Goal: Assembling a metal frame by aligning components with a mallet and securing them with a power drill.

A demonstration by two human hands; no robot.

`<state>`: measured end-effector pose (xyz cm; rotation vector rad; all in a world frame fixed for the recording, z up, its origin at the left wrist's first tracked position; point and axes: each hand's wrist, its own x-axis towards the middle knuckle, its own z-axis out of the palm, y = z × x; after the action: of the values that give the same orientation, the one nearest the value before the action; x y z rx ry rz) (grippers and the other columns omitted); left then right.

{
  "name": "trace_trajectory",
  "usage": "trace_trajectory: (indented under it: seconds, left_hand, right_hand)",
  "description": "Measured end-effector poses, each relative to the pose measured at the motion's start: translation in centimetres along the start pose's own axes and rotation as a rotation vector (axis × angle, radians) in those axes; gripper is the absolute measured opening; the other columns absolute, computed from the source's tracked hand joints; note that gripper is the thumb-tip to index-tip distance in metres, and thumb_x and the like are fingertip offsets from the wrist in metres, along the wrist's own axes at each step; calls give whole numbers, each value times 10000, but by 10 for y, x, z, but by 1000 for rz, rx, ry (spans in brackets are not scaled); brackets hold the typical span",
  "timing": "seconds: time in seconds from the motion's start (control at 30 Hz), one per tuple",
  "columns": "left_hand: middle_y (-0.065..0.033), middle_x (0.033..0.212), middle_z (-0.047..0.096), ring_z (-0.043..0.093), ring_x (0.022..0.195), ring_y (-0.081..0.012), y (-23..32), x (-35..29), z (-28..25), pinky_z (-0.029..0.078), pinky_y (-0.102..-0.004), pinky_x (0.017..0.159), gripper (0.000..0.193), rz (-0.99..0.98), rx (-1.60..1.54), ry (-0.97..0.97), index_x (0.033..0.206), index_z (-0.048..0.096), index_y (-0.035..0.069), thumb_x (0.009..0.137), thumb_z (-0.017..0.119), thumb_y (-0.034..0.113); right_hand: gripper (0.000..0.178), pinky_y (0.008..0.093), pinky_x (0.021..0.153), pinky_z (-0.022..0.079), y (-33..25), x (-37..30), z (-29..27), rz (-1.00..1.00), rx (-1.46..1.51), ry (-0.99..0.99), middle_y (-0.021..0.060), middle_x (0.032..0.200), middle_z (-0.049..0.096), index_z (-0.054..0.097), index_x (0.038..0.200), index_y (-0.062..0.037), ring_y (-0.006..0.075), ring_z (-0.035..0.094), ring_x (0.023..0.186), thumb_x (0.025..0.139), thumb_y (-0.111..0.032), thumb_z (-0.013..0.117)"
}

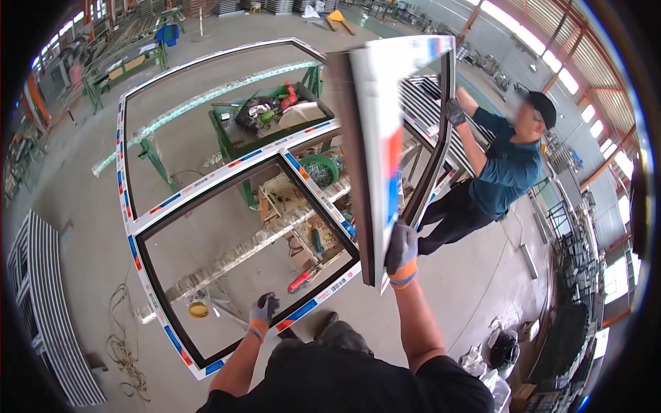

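My right hand, in a grey glove with an orange cuff, grips the lower near edge of an upright window sash with dark edges and white, red and blue film. Across from me, a person in a dark cap and teal shirt holds the sash's far side with a gloved hand. My left hand, gloved alike, hovers by the near rail of a large window frame that lies flat at about waist height. Its fingers look loosely bent, and I see nothing in them.
Under the frame run padded support bars. A green tool tray, a green bucket and a red-handled tool show through its openings. Rope and stacked profiles lie left; wrapped items lie right.
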<state>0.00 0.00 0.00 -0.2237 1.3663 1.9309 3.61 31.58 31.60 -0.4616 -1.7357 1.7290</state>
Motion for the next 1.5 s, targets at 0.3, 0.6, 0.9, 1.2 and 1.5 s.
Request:
trace_trajectory:
  seconds: [0.3,0.6,0.9,1.2,1.5]
  left_hand:
    - [-198,937,688,659,903,-375,-2,-55,11,517,-441,785,298,332,973,310,1137,663,109,886,617,264]
    - [-110,981,679,628,924,-324,4,-59,49,472,-432,851,305,357,1394,464,1113,628,75,859,615,244]
    - [-99,991,681,626,935,-317,2,-52,57,474,-429,848,287,311,1483,521,1094,639,87,845,618,229]
    - [-98,962,680,623,905,-325,-4,-48,57,478,-436,826,274,338,1545,553,1059,635,88,816,596,209]
    - [-103,960,674,617,897,-330,-4,-45,56,475,-441,821,281,303,1617,559,1062,632,81,814,572,201]
  right_hand:
    - [330,261,471,365,85,48,47,95,-304,-216,-43,610,540,680,849,2,50,455,537,934,-315,642]
    - [492,492,737,480,146,72,85,176,-700,-391,272,838,644,629,882,-3,447,623,837,927,-483,531]
    - [480,485,787,500,178,135,96,282,-762,-443,274,883,667,616,918,21,429,650,860,954,-427,447]
    - [479,466,781,515,228,188,71,384,-749,-485,281,860,665,638,933,38,421,663,830,922,-412,473]
    - [511,469,821,500,254,223,48,409,-760,-515,290,920,658,652,941,42,442,641,905,903,-445,502]
